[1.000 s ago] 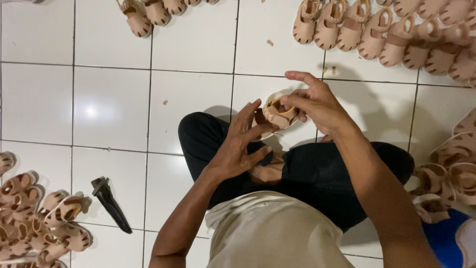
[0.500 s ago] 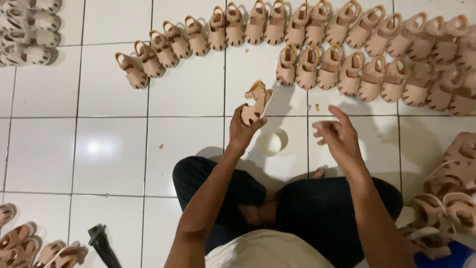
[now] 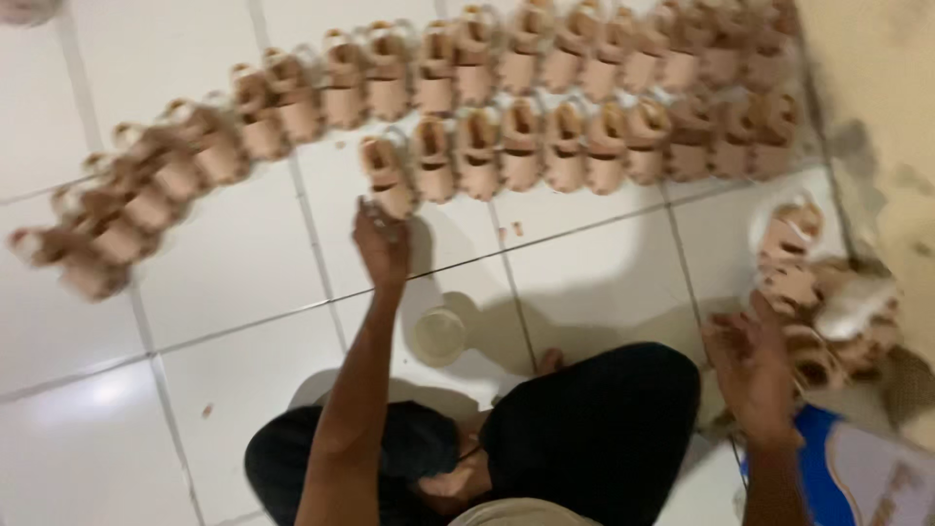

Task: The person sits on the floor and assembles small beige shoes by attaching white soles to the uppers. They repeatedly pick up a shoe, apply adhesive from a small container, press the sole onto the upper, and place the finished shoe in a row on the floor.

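Note:
I sit cross-legged on a white tiled floor; the picture is blurred by motion. My left hand (image 3: 382, 244) is stretched forward, its fingers closed on the near end of a small tan sandal (image 3: 388, 175). That sandal rests on the floor at the left end of the nearer row of sandals (image 3: 545, 146). A longer row of sandals (image 3: 321, 97) curves behind it to the far left. My right hand (image 3: 752, 368) is out to the right with fingers apart, at the edge of a loose pile of sandals (image 3: 813, 292), holding nothing.
A small round white container (image 3: 440, 336) stands on the tile in front of my black-trousered knees (image 3: 594, 419). A blue and white package (image 3: 857, 472) lies at the lower right. A beige wall (image 3: 877, 88) closes the right side.
The view swung right and forward. My left hand carried the sandal from in front of me out to the row's left end. My right hand moved right to the pile.

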`<state>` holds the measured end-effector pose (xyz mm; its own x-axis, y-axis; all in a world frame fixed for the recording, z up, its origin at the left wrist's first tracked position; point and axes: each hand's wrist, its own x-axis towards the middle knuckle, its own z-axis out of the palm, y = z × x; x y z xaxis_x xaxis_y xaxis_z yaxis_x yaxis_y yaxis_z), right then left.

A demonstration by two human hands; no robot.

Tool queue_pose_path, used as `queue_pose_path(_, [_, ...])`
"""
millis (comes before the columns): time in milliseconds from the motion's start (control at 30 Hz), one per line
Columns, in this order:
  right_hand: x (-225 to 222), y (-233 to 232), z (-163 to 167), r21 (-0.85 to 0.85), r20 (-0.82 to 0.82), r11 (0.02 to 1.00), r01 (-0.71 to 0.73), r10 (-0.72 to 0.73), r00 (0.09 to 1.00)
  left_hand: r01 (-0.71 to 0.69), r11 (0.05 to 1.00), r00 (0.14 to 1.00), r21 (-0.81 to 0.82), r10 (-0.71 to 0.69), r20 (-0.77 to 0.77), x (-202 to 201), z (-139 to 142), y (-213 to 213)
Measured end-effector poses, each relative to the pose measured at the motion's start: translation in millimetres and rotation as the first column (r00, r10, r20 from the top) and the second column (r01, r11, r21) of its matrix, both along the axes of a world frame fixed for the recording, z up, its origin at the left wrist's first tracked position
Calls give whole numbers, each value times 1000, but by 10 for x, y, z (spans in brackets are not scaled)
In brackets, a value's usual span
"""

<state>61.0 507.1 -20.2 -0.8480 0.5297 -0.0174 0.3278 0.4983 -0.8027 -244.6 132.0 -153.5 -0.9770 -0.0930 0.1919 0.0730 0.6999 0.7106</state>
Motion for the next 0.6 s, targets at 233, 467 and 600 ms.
queue_pose_path(233, [37,1089,-304,219,-8,943,252,-257,966,71,979,991,191,-91,99,-37,3,136])
queue_pose_path(467, [-762,1794,-519,710,240,700,-70,-148,959,142,988,953,65,-154,260,596,195,-416])
queue_pose_path(600, [-1029,1886,-558,585,470,811,37,-375,799,53,998,935,-19,-43,352,1045,413,-780])
